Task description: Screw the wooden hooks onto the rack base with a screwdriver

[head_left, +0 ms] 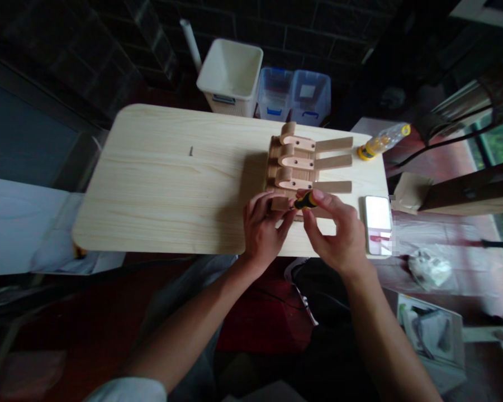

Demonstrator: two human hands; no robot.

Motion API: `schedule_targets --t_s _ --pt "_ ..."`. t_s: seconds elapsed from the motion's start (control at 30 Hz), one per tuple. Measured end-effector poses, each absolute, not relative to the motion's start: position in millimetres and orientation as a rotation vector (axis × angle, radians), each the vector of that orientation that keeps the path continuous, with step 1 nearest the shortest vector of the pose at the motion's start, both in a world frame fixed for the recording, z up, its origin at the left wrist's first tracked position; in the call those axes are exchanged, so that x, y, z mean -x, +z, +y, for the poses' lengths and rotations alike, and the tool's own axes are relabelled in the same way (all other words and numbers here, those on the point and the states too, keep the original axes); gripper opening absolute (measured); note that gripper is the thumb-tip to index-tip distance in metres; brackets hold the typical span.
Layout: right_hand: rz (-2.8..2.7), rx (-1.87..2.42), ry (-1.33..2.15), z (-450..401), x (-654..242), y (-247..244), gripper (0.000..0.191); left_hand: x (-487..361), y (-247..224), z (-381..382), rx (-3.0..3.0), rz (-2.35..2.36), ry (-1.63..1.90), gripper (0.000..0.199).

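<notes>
rack [272,162] is on the right half of the table [163,184], just ahead of both hands. its long axis runs from far to near, while its slats [334,162] reach out to the right, side by side. three hooks [285,159] stand in a row at the far part, each with two dark screw heads on the pale wood to its right. the nearest block [280,204] lies at the near end, under the left hand [262,229], whose fingers are curled against it from the left and near side.

the right hand [339,229] grips the screwdriver [305,200] between thumb and fingers, coming in from the right. the tool lies slanted over the rack's near end, its tip pointing left and slightly nearer, towards the thumb and forefinger of the left hand. so the tip sits between the two hands, with the left hand closer to it; whether it touches a screw head there, i cannot tell.

a loose screw [191,151] lies on the left part of the table, well apart from the rack. a phone [378,223] is at the near right corner, and a bottle [381,142] at the far right one. a white bin [230,72] stands beyond the far edge, beside clear boxes [293,92].
</notes>
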State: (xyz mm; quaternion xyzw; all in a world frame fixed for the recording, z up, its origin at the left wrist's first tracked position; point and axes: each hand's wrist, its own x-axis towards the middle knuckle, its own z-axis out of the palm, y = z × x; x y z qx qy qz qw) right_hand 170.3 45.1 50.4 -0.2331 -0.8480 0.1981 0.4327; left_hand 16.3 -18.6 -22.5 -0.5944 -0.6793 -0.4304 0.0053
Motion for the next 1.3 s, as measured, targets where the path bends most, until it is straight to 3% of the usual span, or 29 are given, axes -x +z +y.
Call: schedule_targets --t_s 0.5,0.73,1.3 --pt "-2.064 0.686 0.526 51.7 -170.4 46.5 0.051 -17.2 -22.0 -19.2 1.853 -2.128 -1.38 0.02" --pt "-2.095 0.619 0.603 50.4 -172.9 47.5 0.06 -16.8 -21.9 -19.0 1.859 -2.105 -1.381 0.021" --pt "-2.093 0.603 0.581 53.6 -173.8 44.2 0.059 -16.9 -24.0 -18.3 1.869 -2.101 -1.437 0.019"
